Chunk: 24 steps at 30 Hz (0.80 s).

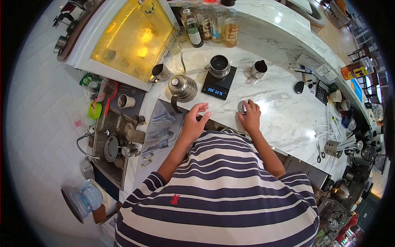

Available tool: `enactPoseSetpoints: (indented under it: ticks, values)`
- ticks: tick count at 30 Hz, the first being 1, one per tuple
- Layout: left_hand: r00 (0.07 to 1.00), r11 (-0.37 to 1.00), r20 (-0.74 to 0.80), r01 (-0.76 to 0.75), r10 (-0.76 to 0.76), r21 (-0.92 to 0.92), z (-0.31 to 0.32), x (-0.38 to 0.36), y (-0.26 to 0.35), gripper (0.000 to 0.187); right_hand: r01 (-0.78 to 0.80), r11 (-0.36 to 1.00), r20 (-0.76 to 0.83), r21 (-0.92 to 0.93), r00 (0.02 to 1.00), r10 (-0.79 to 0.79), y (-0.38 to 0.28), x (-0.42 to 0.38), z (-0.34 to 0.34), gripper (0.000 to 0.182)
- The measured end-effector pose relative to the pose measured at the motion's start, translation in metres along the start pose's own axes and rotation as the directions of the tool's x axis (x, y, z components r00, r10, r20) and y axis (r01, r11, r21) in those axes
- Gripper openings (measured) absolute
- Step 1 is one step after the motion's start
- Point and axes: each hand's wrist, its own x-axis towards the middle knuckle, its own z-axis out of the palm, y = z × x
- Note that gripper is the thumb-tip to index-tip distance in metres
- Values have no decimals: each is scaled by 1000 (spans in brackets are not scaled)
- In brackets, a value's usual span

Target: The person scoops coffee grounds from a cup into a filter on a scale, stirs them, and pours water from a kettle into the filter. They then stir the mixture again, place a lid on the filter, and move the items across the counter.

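My left hand [196,120] is held over the counter's front edge with its fingers apart and holds nothing. My right hand [251,118] has its fingers on a small round silvery container [241,108] on the marble counter, partly hidden by the fingers. Nearest my left hand is a steel gooseneck kettle [183,87] with a black handle. Beyond, a black digital scale [217,87] shows lit blue digits. On it stands a metal cup-like vessel [219,66] with a handle and dark inside. A steel pitcher [258,70] stands to the right, another pitcher [161,72] to the left.
Several bottles [210,25] line the back beside a yellow-lit glass-fronted cabinet [131,39]. At left are a sink [108,162] with dishes and a striped cloth [158,129]. A calculator [321,91], scissors [319,152] and utensil holder [331,148] are at right.
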Motion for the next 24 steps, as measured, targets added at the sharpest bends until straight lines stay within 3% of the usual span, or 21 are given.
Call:
enactPoseSetpoints:
  ticks: [5,8,11,17,24]
  values:
    - [999,1000,-29,-17,18,23,-7,-6,4,43,83,994,-63,71,995,-79,-26,9,-14,59]
    - [998,1000,-57,-6,7,15,-19,-16,7,42,152,957,-6,248,988,-155,-54,20,-25,53]
    - [995,999,-100,-24,26,24,-34,-23,5,41,221,926,-28,307,974,-223,-84,32,-34,47]
    - [959,1000,-283,-9,4,-17,-78,-39,-7,42,122,834,58,538,982,-181,-168,66,-40,40]
    - [865,1000,-502,-8,9,5,-165,-68,-23,37,257,725,63,639,922,-382,-299,97,0,38]
